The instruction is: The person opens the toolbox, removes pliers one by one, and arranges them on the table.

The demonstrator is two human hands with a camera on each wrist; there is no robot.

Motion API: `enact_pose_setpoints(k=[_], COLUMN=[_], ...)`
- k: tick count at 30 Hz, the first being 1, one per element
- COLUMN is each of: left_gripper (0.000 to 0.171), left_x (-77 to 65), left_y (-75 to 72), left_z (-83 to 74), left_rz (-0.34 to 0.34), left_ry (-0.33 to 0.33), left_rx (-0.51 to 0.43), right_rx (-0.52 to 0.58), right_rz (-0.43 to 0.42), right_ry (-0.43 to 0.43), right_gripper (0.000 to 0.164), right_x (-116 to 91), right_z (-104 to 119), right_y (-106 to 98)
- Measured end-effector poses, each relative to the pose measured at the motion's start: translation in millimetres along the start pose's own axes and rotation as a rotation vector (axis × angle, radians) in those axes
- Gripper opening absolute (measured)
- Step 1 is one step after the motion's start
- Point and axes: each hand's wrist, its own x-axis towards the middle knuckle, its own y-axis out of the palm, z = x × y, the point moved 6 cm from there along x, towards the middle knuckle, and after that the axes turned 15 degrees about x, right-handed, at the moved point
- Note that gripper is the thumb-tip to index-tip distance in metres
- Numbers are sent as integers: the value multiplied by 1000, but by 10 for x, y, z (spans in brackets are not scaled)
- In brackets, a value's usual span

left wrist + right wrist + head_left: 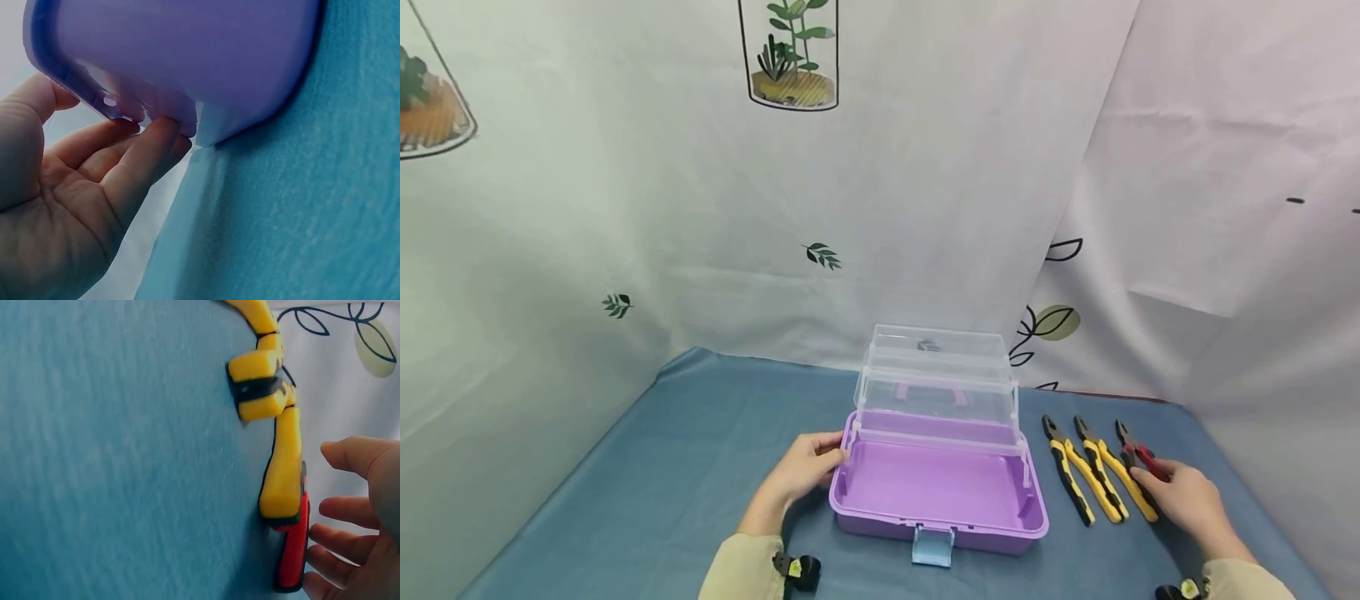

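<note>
A purple toolbox stands with its clear lid and trays raised at the back. My left hand grips the toolbox's left rim, thumb on the rim and fingers against the outer wall; the left wrist view shows the fingertips touching the purple plastic. My right hand is at the red-and-black pliers on the right. In the right wrist view its thumb and fingers are spread apart beside the red handle. Whether they touch it is hard to tell.
Two pairs of yellow-and-black pliers lie between the toolbox and the red pair. A pale blue latch hangs at the toolbox's front. Blue cloth covers the table; a patterned white curtain stands behind it.
</note>
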Motion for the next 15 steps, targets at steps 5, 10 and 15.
enact_pose_setpoints(k=[5,10,15], left_gripper=[50,48,68], left_x=[4,3,14], left_y=[-57,-95,-200], left_z=[-38,-80,-153], left_rz=[-9,1,-94], left_ry=[12,9,-20], left_rx=[57,125,369], right_rx=[11,12,-13], right_rz=[-43,-95,-126], right_ry=[-61,-188,-339], right_gripper=[82,74,74], right_x=[-27,-137,-267], right_z=[224,526,867], right_y=[14,69,166])
